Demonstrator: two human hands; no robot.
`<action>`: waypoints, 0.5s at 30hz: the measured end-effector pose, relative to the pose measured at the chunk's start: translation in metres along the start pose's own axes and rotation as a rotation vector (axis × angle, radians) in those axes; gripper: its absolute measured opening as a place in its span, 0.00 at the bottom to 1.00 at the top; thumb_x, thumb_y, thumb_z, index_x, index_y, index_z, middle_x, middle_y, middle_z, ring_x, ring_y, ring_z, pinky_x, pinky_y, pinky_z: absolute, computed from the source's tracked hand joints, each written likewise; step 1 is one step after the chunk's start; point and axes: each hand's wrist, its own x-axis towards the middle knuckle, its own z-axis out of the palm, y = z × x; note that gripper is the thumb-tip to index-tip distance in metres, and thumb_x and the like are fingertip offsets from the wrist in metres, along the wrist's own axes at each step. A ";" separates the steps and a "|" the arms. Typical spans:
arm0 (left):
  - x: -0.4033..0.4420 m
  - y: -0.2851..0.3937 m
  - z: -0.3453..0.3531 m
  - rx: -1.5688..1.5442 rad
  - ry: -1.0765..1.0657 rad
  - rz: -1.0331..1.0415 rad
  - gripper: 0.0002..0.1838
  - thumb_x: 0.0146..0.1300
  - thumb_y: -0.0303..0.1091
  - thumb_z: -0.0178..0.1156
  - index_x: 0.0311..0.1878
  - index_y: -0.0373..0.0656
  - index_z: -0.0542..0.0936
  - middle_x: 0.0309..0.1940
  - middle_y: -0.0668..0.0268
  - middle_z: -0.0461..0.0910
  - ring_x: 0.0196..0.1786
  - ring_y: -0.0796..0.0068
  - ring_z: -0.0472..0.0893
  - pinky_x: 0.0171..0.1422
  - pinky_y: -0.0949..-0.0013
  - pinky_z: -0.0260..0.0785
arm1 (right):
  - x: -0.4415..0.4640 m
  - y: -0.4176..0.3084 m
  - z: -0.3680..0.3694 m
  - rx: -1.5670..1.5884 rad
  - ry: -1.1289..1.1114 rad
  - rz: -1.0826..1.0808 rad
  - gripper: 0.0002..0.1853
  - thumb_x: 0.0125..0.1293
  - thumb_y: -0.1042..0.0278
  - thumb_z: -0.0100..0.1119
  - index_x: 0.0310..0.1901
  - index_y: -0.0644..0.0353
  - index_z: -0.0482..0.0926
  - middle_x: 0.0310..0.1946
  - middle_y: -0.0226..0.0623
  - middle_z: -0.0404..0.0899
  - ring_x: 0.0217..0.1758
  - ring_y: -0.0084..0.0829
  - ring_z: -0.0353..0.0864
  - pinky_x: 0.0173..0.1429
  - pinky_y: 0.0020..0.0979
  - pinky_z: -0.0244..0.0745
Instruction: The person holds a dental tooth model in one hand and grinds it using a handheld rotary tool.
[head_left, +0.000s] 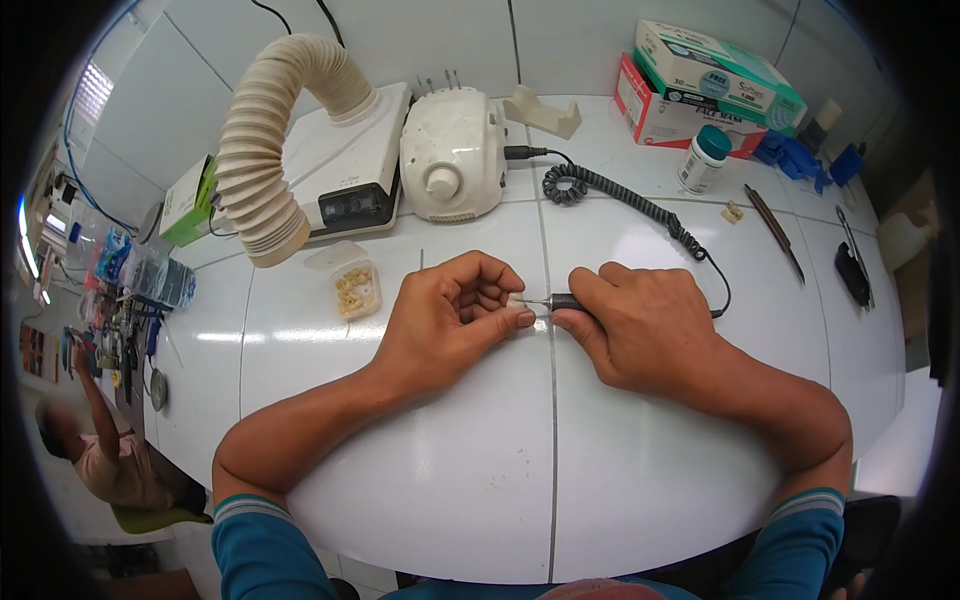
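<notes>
Over the middle of the white tiled table, my left hand (450,310) pinches a small whitish piece (516,300) between thumb and fingertips, its other fingers curled. My right hand (645,325) is closed round a dark rotary handpiece (567,302), whose thin metal bit points left and meets the small piece or lies right by it. A coiled black cord (640,212) runs from the handpiece to the white control unit (453,155). Left of my left hand stands an open clear box (357,290) with several yellowish pieces in it.
A ribbed hose (262,150) arches over a white machine (345,165) at the back left. Mask boxes (700,85), a white bottle (703,162), a brown pen-like tool (775,233) and black-handled tools (853,270) lie right. Another person (120,465) sits at far left.
</notes>
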 end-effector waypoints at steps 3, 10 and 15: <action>0.000 0.000 0.000 -0.001 0.000 0.005 0.14 0.76 0.23 0.76 0.58 0.33 0.83 0.46 0.63 0.90 0.49 0.81 0.91 0.54 0.78 0.85 | 0.000 0.000 -0.001 0.004 -0.006 0.004 0.21 0.85 0.46 0.63 0.43 0.59 0.85 0.28 0.45 0.86 0.26 0.47 0.89 0.29 0.47 0.80; 0.001 -0.001 0.000 -0.003 -0.007 -0.002 0.13 0.76 0.23 0.75 0.58 0.32 0.83 0.45 0.63 0.90 0.48 0.80 0.91 0.54 0.77 0.86 | 0.001 -0.001 -0.002 -0.001 -0.019 0.009 0.22 0.86 0.46 0.61 0.44 0.59 0.85 0.29 0.45 0.87 0.27 0.47 0.90 0.29 0.46 0.80; 0.000 -0.001 0.001 -0.022 -0.008 -0.006 0.13 0.77 0.23 0.75 0.58 0.32 0.83 0.45 0.62 0.90 0.47 0.80 0.91 0.53 0.77 0.85 | 0.001 -0.001 -0.002 -0.007 -0.036 0.012 0.23 0.86 0.45 0.61 0.44 0.59 0.85 0.29 0.45 0.87 0.27 0.46 0.90 0.29 0.46 0.80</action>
